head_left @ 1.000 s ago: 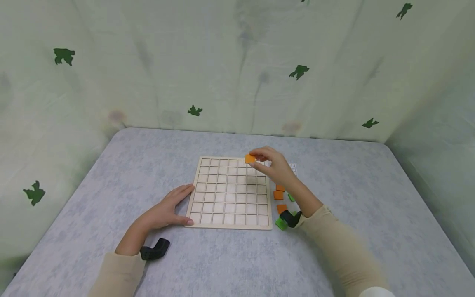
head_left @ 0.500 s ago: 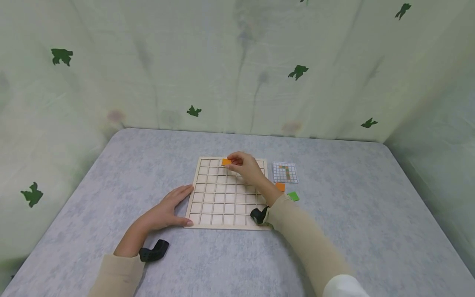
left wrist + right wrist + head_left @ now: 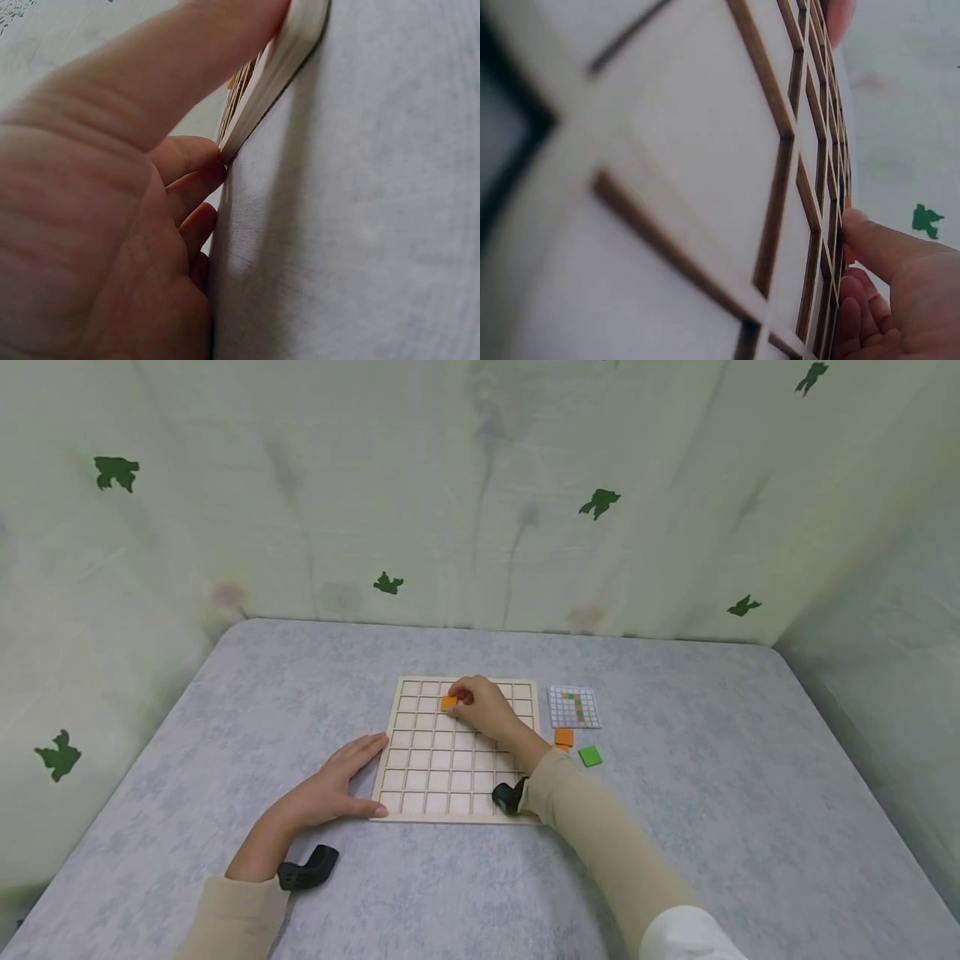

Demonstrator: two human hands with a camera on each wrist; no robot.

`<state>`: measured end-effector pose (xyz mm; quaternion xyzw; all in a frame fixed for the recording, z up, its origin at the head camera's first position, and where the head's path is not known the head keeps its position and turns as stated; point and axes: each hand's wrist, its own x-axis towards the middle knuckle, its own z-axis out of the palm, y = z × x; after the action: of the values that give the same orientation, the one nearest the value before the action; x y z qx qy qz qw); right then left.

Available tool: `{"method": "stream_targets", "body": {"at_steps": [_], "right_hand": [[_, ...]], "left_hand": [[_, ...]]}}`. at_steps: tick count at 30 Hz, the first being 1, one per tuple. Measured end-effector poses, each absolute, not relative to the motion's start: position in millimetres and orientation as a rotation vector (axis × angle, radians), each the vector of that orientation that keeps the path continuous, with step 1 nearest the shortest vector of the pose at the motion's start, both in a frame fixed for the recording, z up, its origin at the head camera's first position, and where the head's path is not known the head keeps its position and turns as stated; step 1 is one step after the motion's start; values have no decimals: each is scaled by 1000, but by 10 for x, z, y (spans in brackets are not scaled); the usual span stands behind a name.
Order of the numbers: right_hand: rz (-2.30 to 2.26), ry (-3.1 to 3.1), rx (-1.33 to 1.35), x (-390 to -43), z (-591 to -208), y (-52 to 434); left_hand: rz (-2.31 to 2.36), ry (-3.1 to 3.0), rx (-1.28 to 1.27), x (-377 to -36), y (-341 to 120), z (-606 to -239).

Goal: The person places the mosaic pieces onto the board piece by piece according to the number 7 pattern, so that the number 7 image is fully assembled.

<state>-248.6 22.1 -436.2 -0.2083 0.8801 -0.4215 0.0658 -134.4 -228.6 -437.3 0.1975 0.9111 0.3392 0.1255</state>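
A pale wooden grid board (image 3: 442,760) lies flat in the middle of the table in the head view. My left hand (image 3: 326,789) rests against its left side, thumb at the near corner and straight fingers farther up the edge. Close up in the left wrist view, the fingertips meet the board's side (image 3: 259,101). My right hand (image 3: 486,708) pinches a square orange tile (image 3: 447,702) between thumb and fingers at the second row from the back. From the right wrist view, the thumb presses on the tile (image 3: 850,255), which is mostly hidden.
Right of the board lies a small pattern card (image 3: 574,707) printed with a grid and coloured squares. Below it are an orange tile (image 3: 564,737), another partly covered by the sleeve, and a green tile (image 3: 590,756). A patterned curtain (image 3: 480,510) hangs behind the table (image 3: 675,735).
My right hand has carried the orange tile leftward across the board, then slightly nearer, down to the second row. The pattern card has come into full view. My left hand has stayed at the board's edge.
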Motion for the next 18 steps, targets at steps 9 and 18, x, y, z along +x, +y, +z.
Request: {"method": "stream_targets", "body": {"at_steps": [9, 18], "right_hand": [[-1155, 2615, -661, -2492, -4313, 246], [-1413, 2468, -733, -2358, -3988, 514]], "left_hand": [[999, 2654, 571, -1345, -2303, -4378], [1001, 2657, 585, -1349, -2302, -4408]]}}
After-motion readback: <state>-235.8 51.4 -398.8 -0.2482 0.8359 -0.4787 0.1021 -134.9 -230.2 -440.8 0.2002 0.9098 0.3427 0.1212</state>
